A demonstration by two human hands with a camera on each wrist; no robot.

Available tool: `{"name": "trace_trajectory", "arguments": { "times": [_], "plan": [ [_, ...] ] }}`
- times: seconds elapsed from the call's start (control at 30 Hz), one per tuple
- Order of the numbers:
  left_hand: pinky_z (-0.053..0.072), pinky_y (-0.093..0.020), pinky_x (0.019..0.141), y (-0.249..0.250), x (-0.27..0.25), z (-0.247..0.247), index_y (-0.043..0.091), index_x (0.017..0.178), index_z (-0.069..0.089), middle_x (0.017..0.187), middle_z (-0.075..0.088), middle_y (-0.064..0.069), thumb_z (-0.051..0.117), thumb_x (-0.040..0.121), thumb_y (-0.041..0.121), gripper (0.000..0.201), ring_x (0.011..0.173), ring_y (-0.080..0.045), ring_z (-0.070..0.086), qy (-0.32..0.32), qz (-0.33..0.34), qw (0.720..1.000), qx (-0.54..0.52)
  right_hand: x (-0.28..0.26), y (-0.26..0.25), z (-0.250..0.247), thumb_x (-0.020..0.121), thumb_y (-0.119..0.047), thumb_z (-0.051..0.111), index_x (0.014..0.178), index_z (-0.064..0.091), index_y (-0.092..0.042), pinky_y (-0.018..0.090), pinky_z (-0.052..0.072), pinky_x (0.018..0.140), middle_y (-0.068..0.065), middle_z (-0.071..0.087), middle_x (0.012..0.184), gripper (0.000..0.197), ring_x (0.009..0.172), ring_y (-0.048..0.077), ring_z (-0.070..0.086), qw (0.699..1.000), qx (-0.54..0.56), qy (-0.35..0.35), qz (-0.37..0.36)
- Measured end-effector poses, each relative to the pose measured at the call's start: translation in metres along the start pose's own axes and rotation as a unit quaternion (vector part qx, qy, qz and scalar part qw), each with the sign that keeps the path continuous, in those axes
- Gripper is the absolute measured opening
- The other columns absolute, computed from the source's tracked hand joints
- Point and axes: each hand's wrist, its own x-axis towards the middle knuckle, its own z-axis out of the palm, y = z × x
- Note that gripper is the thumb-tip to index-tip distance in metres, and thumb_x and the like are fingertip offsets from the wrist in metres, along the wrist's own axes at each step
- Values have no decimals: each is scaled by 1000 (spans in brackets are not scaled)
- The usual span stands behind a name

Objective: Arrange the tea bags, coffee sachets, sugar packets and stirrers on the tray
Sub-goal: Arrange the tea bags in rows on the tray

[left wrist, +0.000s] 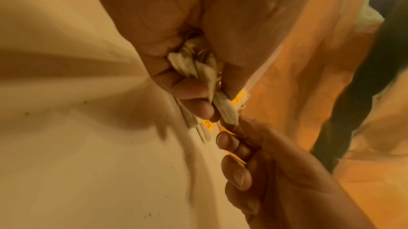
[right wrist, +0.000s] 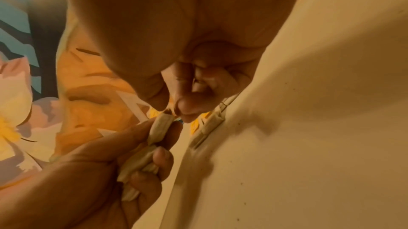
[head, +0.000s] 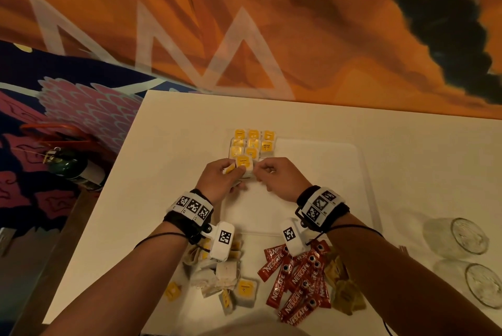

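The left hand (head: 220, 176) clutches a small bundle of tea bags (left wrist: 198, 68), its fingers curled around them, evidently as a reserve from which single bags can be drawn. The right hand (head: 274, 175), fingers curled and thumb and forefinger pinched together, meets the top bag of that bundle; whether it grips the bag itself or only its string cannot be told. Both hands hover at the near edge of the laid rows of tea bags (head: 252, 144), which fill the far left corner of the clear tray (head: 361, 172), yellow tags upward, presumably so the next bag extends the grid. The rest of the tray holds nothing visible. Near the person, off the tray, lie loose tea bags (head: 231, 281), to their right red coffee sachets (head: 301, 281), then brown sugar packets (head: 345, 289). Two glass bowls (head: 468, 237) stand at the right. The stirrers cannot be made out.
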Motion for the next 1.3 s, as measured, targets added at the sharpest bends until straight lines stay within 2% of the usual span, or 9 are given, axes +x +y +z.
{"name": "trace_trajectory", "arguments": {
  "times": [0.07,0.17,0.33,0.5,0.6,0.67,0.8,1.03,1.3],
  "plan": [
    [47,-28,56,1,-1,2,13,82,69,68,67,-6,68,92,17,11,67,-18,67,-12,6,1000,5,-2,2,2,95,-30,65,89,73,-18,24,48,55,15,70,84,16,53,10,56,1000,3,4,3],
    [47,-27,56,1,0,4,4,90,70,70,67,-7,68,92,16,13,65,-16,67,-21,8,1000,11,-3,5,6,95,-30,68,92,72,-12,20,47,53,18,69,85,18,52,9,55,1000,6,13,0],
    [46,-25,55,-2,2,4,7,97,72,71,68,-5,67,92,16,11,66,-17,66,-46,-1,999,15,-1,9,6,95,-30,66,86,69,-11,25,47,54,18,69,81,21,52,10,56,1000,-17,10,-1],
    [48,-23,50,1,5,5,1,112,66,79,68,-20,60,95,7,19,57,-16,66,-51,-27,998,-19,8,15,-4,94,-30,66,81,66,-7,29,45,60,19,64,74,27,55,14,52,998,-34,45,5],
    [51,-24,52,0,10,4,0,119,63,96,69,-29,57,96,2,24,69,-26,71,-68,-38,997,-30,16,17,-16,92,-30,66,76,64,-7,31,44,63,3,51,60,29,58,16,49,996,-54,70,25],
    [52,-25,52,0,13,5,-2,119,62,99,68,-29,57,95,0,24,68,-25,71,-69,-43,996,-25,22,17,-24,93,-29,65,70,64,-11,31,44,64,-5,50,58,29,59,16,50,993,-83,67,47],
    [52,-25,50,3,20,9,-3,115,62,99,68,-24,57,95,-2,20,69,-28,71,-70,-51,996,-29,31,19,-31,94,-27,63,61,59,-19,27,38,57,-6,52,58,34,59,11,48,985,-147,54,77],
    [54,-27,54,6,28,15,-5,114,62,104,67,-32,59,94,-1,20,78,-34,69,-78,-60,995,-12,45,20,-26,93,-28,63,54,52,-17,29,39,60,-2,48,55,42,58,18,47,976,-176,57,119],
    [53,-27,55,8,32,13,-2,112,61,95,65,-22,60,94,-2,19,73,-31,68,-83,-74,994,-20,50,12,-24,92,-26,62,49,47,-19,27,35,53,-4,45,52,46,55,17,46,973,-181,55,136]
  ]
}}
